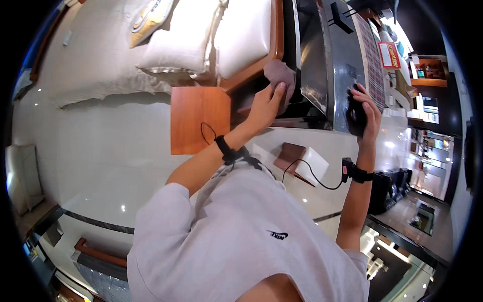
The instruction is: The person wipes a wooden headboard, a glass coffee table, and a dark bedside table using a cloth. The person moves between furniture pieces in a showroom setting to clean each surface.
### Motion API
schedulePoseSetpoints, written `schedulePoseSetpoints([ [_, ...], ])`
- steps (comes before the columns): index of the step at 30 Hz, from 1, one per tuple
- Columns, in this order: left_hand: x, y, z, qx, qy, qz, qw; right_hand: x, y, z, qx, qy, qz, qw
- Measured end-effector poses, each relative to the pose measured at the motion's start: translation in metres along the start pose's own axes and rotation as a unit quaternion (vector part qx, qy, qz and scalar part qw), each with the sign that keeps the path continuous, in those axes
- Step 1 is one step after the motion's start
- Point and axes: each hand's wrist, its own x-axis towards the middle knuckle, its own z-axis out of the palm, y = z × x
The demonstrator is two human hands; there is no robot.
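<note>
My left hand [267,105] pinches a crumpled grey-mauve cloth [281,77] between thumb and fingers. The cloth lies at the corner of a brown wooden frame around a white padded panel [245,36], beside a glossy black panel [313,64]. My right hand [370,111] is farther right, its fingers curled over a black object [356,116] whose kind I cannot tell. That object is against a dark glossy surface [339,75]. Both wrists wear black straps with small devices and thin cables.
An orange-brown wooden top [200,113] juts out left of my left forearm. Below the black panel, a brown and white box-like object [302,162] stands on the pale tiled floor. Cushions [181,49] lie upper left; a red and white box [389,55] is upper right.
</note>
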Motion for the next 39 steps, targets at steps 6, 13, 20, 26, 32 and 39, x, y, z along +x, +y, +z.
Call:
schedulePoseSetpoints([
  [6, -0.007, -0.126, 0.009, 0.059, 0.042, 0.013, 0.997, -0.012, 0.010, -0.007, -0.058, 0.043, 0.034, 0.997],
  [13, 0.008, -0.210, -0.016, 0.190, -0.007, -0.120, 0.975, -0.007, 0.006, -0.003, -0.066, 0.040, 0.027, 0.997],
  [20, -0.011, -0.019, 0.029, -0.004, 0.050, 0.010, 0.999, -0.009, 0.012, -0.009, -0.045, 0.007, -0.008, 0.999],
  [26, -0.044, -0.049, 0.070, -0.052, 0.169, -0.018, 0.984, -0.012, 0.010, -0.008, 0.012, -0.038, -0.089, 0.995],
  [32, -0.094, -0.007, 0.071, -0.060, 0.130, -0.015, 0.990, -0.018, 0.023, -0.011, 0.076, -0.027, -0.091, 0.993],
  [39, -0.102, 0.139, 0.115, 0.101, 0.187, 0.148, 0.966, -0.024, 0.033, -0.009, 0.089, 0.066, -0.141, 0.984],
])
